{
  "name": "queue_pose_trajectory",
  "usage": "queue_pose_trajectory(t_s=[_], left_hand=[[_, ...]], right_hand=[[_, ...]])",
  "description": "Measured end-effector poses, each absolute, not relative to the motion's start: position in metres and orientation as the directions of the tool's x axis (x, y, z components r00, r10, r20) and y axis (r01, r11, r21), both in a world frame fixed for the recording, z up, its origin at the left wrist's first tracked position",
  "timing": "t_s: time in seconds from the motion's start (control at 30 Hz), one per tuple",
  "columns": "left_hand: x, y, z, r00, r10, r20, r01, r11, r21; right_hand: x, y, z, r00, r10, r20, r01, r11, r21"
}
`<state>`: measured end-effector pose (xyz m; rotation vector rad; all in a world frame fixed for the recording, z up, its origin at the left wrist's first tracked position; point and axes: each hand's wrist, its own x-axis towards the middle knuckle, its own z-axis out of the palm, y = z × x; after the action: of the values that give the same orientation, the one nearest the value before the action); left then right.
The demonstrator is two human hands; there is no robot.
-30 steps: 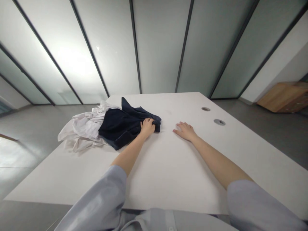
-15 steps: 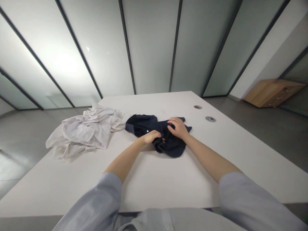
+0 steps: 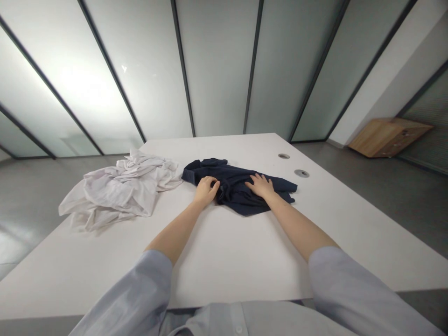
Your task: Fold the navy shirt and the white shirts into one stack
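Frosted glass panels point(image 3: 217, 70) in dark frames rise behind a white counter point(image 3: 224, 261), with a grey floor point(image 3: 38, 182) beyond its edges and a wooden cabinet point(image 3: 388, 137) off to the far right. A dark shirt point(image 3: 241, 198) lies spread on the counter under both hands, its collar end beyond the left fingers. The left hand point(image 3: 206, 190) has its fingers curled closed over a fold, apparently gathering the cloth there, while the right hand point(image 3: 259, 185) rests with its fingers open and flat, pressing the shirt against the counter, so that the cloth between them seems held taut and smooth. A crumpled white cloth point(image 3: 119, 189) sits in a loose heap just left of the left fingers, apart from the shirt. Two round holes point(image 3: 301, 173) in the counter lie just beyond the right fingers.
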<state>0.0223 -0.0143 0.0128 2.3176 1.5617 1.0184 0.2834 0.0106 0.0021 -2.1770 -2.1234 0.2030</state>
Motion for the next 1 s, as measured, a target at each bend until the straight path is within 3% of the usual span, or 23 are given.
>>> queue_pose_trajectory(t_s=[0.17, 0.3, 0.43, 0.53, 0.63, 0.73, 0.87, 1.0], left_hand=[[0.029, -0.023, 0.013, 0.391, 0.853, 0.345, 0.776, -0.507, 0.374], [0.035, -0.026, 0.01, 0.498, 0.833, 0.243, 0.798, -0.549, 0.248], [0.034, -0.021, 0.008, 0.404, 0.904, 0.143, 0.889, -0.425, 0.173], [0.029, -0.015, 0.006, 0.271, 0.957, 0.108, 0.947, -0.285, 0.149], [0.018, -0.011, 0.007, 0.071, 0.983, 0.171, 0.977, -0.104, 0.187], [0.004, -0.006, 0.012, -0.137, 0.963, 0.233, 0.959, 0.07, 0.275], [-0.005, 0.002, 0.016, -0.211, 0.969, 0.13, 0.907, 0.145, 0.395], [0.002, 0.002, 0.012, -0.024, 0.992, 0.123, 0.855, -0.044, 0.517]], right_hand=[[0.295, 0.015, 0.001, 0.164, 0.985, -0.062, 0.974, -0.172, -0.148], [0.292, 0.008, 0.002, 0.139, 0.99, -0.034, 0.981, -0.143, -0.128], [0.28, -0.003, 0.01, -0.045, 0.998, 0.037, 0.988, 0.05, -0.145], [0.267, -0.01, 0.02, -0.317, 0.946, 0.065, 0.907, 0.323, -0.27], [0.259, -0.013, 0.025, -0.481, 0.869, 0.114, 0.75, 0.476, -0.46], [0.256, -0.015, 0.026, -0.489, 0.853, 0.184, 0.671, 0.503, -0.545], [0.256, -0.016, 0.022, -0.552, 0.817, 0.17, 0.651, 0.549, -0.525], [0.253, -0.015, 0.013, -0.64, 0.761, 0.109, 0.684, 0.628, -0.371]])
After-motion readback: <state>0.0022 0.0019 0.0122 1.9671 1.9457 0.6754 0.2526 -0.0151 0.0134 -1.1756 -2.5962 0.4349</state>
